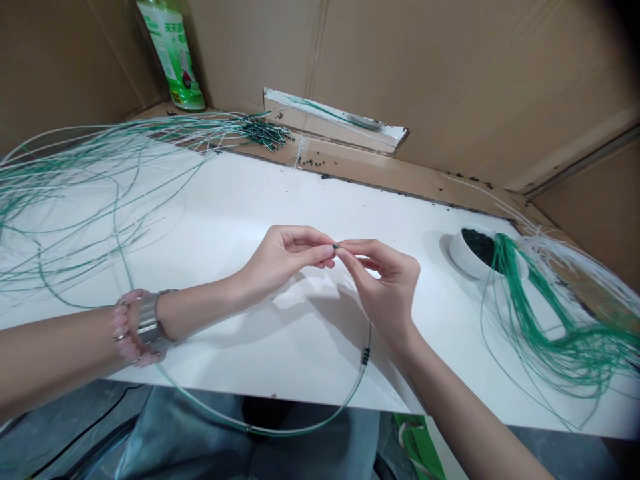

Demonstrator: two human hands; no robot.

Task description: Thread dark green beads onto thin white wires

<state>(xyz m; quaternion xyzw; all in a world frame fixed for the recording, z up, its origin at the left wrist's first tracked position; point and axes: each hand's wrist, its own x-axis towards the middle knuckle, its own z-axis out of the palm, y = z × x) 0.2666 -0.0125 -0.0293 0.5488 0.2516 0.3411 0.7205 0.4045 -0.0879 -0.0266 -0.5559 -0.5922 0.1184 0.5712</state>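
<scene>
My left hand [290, 257] and my right hand [387, 280] meet over the middle of the white board, fingertips almost touching. Both pinch a tiny dark green piece of cord [336, 246]; whether a bead sits there is too small to tell. Below my right hand, a thin strand runs down to a short row of dark beads [366, 357]. From these beads a green and white cord [280, 432] loops below the board's front edge and back up beneath my left forearm. A pink bead bracelet [126, 328] and a metal band [149, 320] circle my left wrist.
At right stands a white bowl [463, 257] of dark beads, beside a bundle of green cords [565, 333] and white strands [580, 257]. Beaded cords [265, 132] spread across the left. A green bottle [175, 60] stands against the cardboard wall [425, 67]. Loose beads [313, 162] lie behind the board.
</scene>
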